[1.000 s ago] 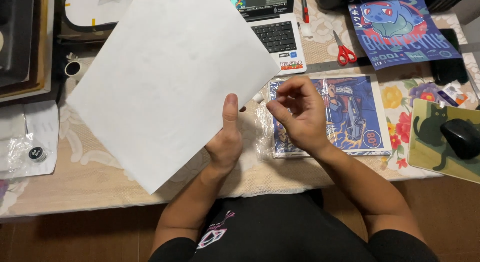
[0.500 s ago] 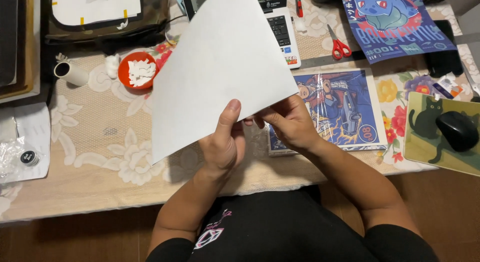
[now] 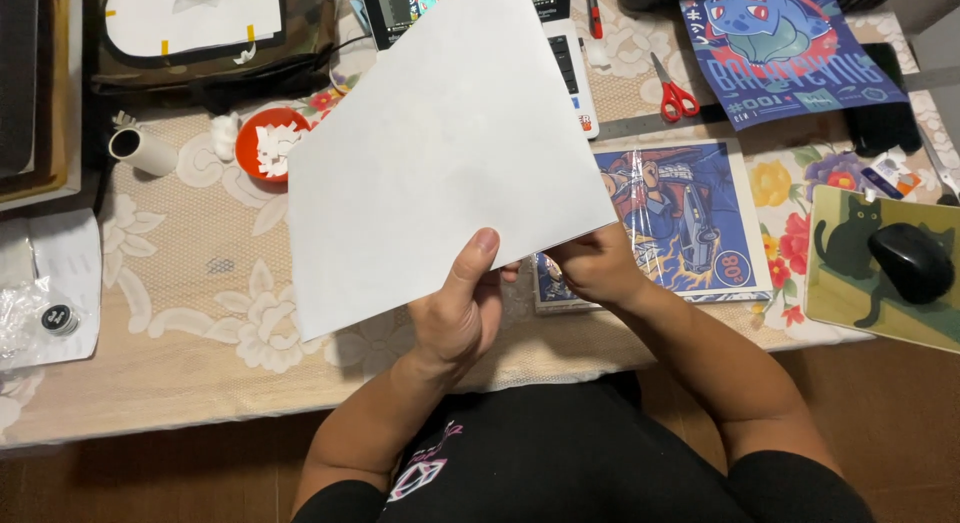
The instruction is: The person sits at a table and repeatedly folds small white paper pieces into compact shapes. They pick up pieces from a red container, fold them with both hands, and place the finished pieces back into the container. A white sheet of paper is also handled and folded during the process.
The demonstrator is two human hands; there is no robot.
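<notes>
The white sheet (image 3: pixel 440 153) is up higher and swung right compared with a second ago, so the red bowl (image 3: pixel 268 143) of white scraps and the little paper tube (image 3: pixel 143 151) on the far left of the table (image 3: pixel 180 378) now show. That tells me I've tilted the sheet toward me and turned it, and I have its near edge in both hands.

My left hand (image 3: pixel 460 313) is clamped on the sheet's near edge, thumb flat on the face toward me, fingers closed behind it. My right hand (image 3: pixel 598 268) sits just beside, curled shut at the near right corner; I can't tell exactly how its fingertips pinch, since the paper hides them.

The sheet hangs above the table, touching nothing but my hands, and it covers most of the laptop (image 3: pixel 560 53) at the far side. Under my right hand lies the blue print in a clear sleeve (image 3: pixel 680 218). Farther off are red scissors (image 3: pixel 678 95) and a blue poster (image 3: pixel 790 38); on the right, a black mouse (image 3: pixel 912 263) rests on a cat mat (image 3: pixel 850 283).
</notes>
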